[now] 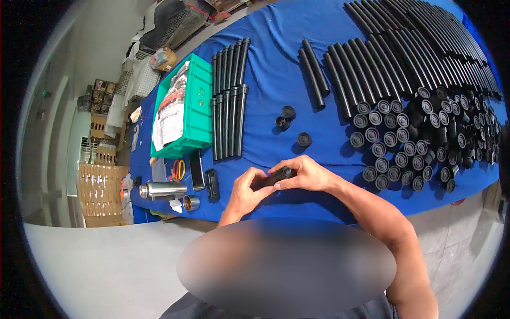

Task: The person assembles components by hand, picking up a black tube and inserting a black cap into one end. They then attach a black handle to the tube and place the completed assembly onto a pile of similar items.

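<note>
Near the table's front edge, my left hand (pixel 247 187) is closed around a black tube (pixel 269 181). My right hand (pixel 305 175) grips the same tube at its right end, thumb and fingers on either side. The palms and fingers hide much of the tube, so its full length does not show. Just beyond my hands lies a loose black round cap (pixel 304 139). Two more small black caps (pixel 285 118) sit together farther back. Two separate black tubes (pixel 314 74) lie side by side behind them.
Many black caps (pixel 402 151) are heaped at the right, before long rows of black tubes (pixel 366 69). Capped tubes (pixel 228 125) lie beside a green crate (pixel 199 114) holding a white bag. A steel thermos (pixel 162 190), a phone (pixel 197 170) and a black case (pixel 212 184) stand left on the blue cloth.
</note>
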`<state>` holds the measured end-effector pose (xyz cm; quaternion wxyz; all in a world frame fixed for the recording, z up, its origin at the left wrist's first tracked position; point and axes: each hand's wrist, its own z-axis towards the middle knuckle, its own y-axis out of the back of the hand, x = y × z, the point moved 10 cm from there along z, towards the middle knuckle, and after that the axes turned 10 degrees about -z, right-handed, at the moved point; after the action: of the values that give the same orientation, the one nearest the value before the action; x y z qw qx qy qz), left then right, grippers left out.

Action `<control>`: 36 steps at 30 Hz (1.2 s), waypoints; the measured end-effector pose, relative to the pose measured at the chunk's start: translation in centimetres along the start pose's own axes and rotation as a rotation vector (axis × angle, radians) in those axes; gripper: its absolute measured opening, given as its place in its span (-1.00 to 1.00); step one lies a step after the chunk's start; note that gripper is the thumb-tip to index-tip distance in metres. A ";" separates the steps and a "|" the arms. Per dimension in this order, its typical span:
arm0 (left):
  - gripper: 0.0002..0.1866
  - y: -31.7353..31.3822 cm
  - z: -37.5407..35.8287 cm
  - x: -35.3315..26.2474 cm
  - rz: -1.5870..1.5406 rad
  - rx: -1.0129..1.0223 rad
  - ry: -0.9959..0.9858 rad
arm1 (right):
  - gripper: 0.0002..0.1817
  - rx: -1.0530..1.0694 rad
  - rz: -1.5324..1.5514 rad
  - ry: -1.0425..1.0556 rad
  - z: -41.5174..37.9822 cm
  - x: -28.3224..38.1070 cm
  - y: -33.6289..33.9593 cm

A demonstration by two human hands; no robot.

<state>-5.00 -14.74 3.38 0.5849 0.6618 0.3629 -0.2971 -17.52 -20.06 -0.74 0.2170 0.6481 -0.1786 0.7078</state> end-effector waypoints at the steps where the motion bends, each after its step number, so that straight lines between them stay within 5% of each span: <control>1: -0.63 -0.1 -0.2 1.3 -0.083 0.072 0.011 | -0.51 0.013 0.062 0.025 0.0 0.1 -0.3; 4: -0.60 -0.3 -0.4 2.5 -0.235 0.181 0.099 | -0.51 0.042 0.142 0.086 0.0 0.2 -0.8; 5: -0.55 -0.5 -0.1 0.5 -0.143 0.198 -0.098 | -0.52 0.044 0.101 0.096 0.1 0.1 -0.7; 8: -0.55 -0.2 -0.4 -0.1 -0.012 0.138 -0.190 | -0.53 0.023 0.067 0.123 0.0 0.6 -0.6; 14: -0.57 0.5 -1.0 2.9 -0.025 0.084 -0.002 | -0.55 0.012 0.023 0.049 0.0 0.3 -0.1; 20: -0.60 0.1 -1.0 2.4 -0.183 0.119 -0.028 | -0.57 0.024 0.093 0.020 -0.1 0.2 -0.1; 23: -0.65 -0.4 -1.2 0.4 0.085 0.106 -0.083 | -0.52 0.012 0.065 -0.001 0.0 -0.2 0.0; 28: -0.58 -0.4 -2.3 2.0 -1.136 -0.219 -0.085 | -0.32 -0.146 -0.237 0.300 -0.2 2.1 0.1; 33: -0.72 -1.3 -3.1 5.4 -1.311 -0.428 0.221 | -0.43 0.037 -0.088 -0.070 -0.2 1.3 -0.1; 36: -0.70 -2.5 -4.7 8.3 -0.867 -0.146 0.549 | -0.50 0.025 -0.104 -0.068 -0.1 -0.3 -0.4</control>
<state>-2.56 -8.83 -4.09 0.3360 0.4615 0.7636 -0.3017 -17.37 -19.74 -1.01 0.2393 0.6828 -0.1431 0.6753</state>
